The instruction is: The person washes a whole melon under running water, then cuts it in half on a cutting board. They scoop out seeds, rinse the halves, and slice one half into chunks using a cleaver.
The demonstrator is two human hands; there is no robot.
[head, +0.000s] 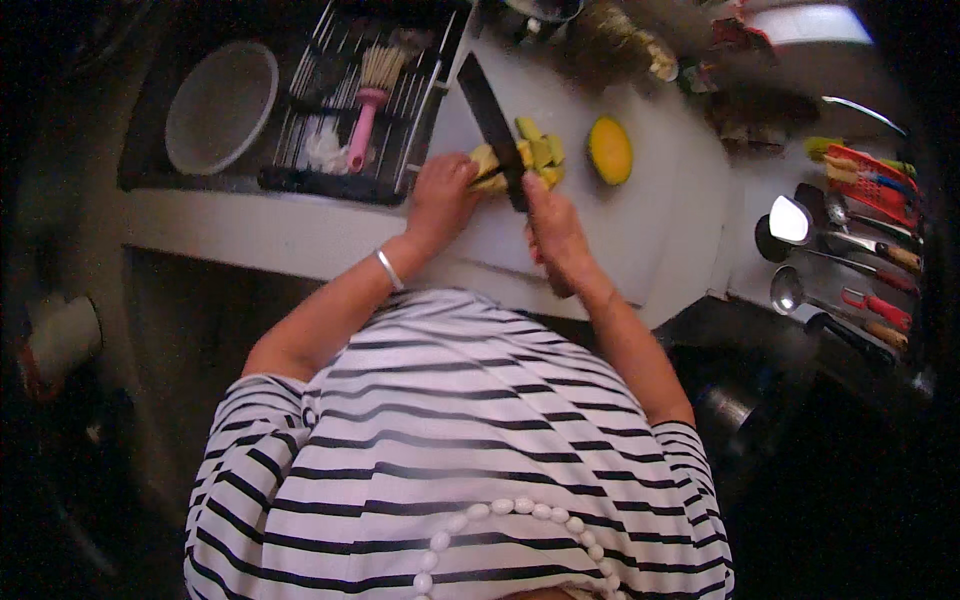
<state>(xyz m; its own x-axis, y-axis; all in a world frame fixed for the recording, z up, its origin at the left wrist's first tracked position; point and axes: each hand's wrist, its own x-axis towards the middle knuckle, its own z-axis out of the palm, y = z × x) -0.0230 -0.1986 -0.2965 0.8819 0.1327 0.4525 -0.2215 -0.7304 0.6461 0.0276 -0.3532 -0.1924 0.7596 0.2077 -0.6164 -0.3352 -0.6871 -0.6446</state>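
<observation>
My right hand (556, 229) grips the handle of a wide dark-bladed kitchen knife (491, 112), its blade pointing away from me. The blade lies across yellow-fleshed pieces (487, 166), perhaps squash or mango. Holding those pieces from the left is my left hand (444, 191), with a silvery bangle on its wrist. Just right of the blade, cut chunks with greenish skin (546, 150) are heaped together. Apart from them, further right, sits a halved yellow-orange piece (610, 151), cut face up. All of this rests on a white cutting board (487, 236).
To the left, a wire rack (300, 127) over the sink holds a pink-handled brush (365, 124) and a crumpled white thing. A pale round basin (223, 109) stands beyond it. Ladles and spatulas (847, 247) hang at right, near an orange basket (874, 184). A dark stove (750, 360) is below.
</observation>
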